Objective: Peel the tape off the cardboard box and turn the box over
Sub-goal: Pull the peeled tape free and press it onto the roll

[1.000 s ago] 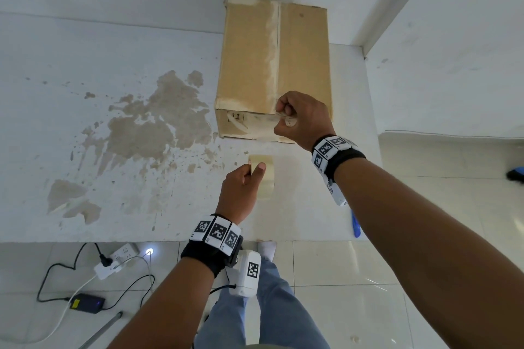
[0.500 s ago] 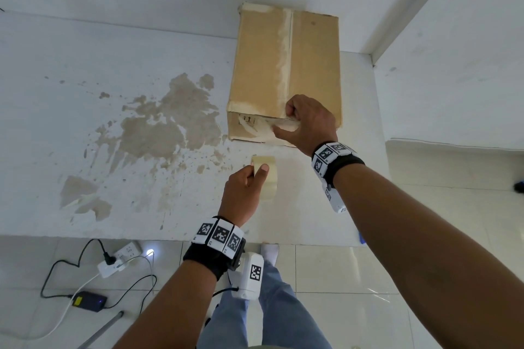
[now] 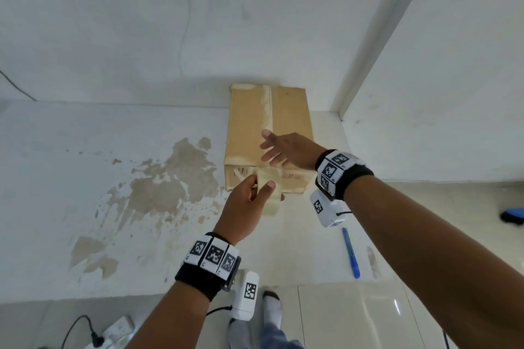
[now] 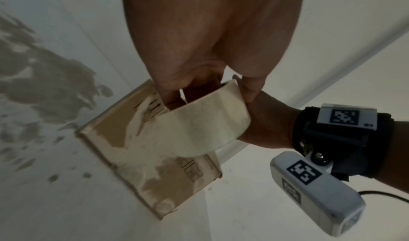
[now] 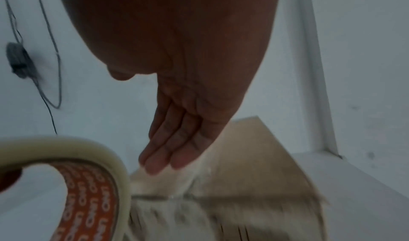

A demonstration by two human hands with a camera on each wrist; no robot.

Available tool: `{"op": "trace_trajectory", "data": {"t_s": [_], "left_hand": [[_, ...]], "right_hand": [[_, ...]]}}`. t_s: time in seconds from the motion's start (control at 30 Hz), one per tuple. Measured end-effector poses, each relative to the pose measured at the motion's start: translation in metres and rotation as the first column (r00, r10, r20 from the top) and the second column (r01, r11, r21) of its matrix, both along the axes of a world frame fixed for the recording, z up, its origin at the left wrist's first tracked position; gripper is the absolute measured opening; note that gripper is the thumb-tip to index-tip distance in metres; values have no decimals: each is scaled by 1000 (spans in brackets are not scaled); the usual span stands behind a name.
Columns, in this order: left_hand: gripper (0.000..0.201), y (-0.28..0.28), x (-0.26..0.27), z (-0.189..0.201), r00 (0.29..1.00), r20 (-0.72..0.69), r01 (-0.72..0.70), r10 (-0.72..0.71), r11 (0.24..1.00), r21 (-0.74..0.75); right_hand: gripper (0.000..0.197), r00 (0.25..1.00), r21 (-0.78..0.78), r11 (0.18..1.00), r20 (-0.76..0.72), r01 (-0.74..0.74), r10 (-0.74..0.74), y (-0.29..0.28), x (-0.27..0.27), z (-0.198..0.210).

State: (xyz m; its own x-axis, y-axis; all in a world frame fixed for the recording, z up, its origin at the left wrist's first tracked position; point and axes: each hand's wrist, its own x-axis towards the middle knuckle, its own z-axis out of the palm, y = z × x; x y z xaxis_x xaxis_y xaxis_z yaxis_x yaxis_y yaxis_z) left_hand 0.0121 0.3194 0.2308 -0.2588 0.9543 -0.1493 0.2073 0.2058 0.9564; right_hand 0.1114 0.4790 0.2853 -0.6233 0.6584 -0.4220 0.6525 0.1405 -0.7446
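Since the earlier frames, the right hand (image 3: 286, 151) has let go of the box's near edge and now reaches out over the top with fingers straight and spread, holding nothing, while the left hand (image 3: 251, 198) has risen with its roll toward the box's near face.

From the head view, the brown rectangular cardboard box (image 3: 249, 133) stands on the white, brown-stained table surface (image 3: 85, 178), its far end against the white wall (image 3: 198, 22). A pale strip of tape residue runs along the top seam. The left hand grips a cream-coloured roll of packing tape (image 3: 272, 195), thumb on the outside, just in front of the box's near face. A blue pen-shaped tool (image 3: 351, 253) lies on the table near the right forearm. A white power strip (image 3: 116, 331) sits on the floor below.

At the left wrist, the fingers (image 4: 170, 94) curl through the roll's (image 4: 199, 122) core and the thumb presses its outer rim. Behind it shows the box's (image 4: 110, 127) near face, with torn pale patches and printed marks too blurred to read.

At the right wrist, the flat hand (image 5: 199, 105) hangs over the box (image 5: 254, 157), fingers (image 5: 163, 157) together and extended; whether they touch the cardboard I cannot tell. The roll (image 5: 106, 157) shows at the lower left, its orange printed core (image 5: 88, 192) visible. Thin grey cables (image 5: 48, 70) hang on the wall.
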Motion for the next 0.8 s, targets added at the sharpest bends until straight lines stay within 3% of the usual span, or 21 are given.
{"op": "trace_trajectory", "data": {"t_s": [0.1,0.23,0.53,0.8], "left_hand": [[28,7,-2,29,1000,2,-12,12,998,66],[15,17,-4,68,998,-11,-52,55,982,179],[19,31,-3,94,995,13,-104,104,967,233],[16,40,-3,93,996,-29,-70,79,972,226]], "right_hand": [[76,990,20,993,85,-115,113,0,-6,36],[65,965,197,949,143,-246,220,9,-1,71],[45,975,356,913,-21,-202,223,15,0,115],[21,971,447,867,18,-219,237,21,0,116]]}}
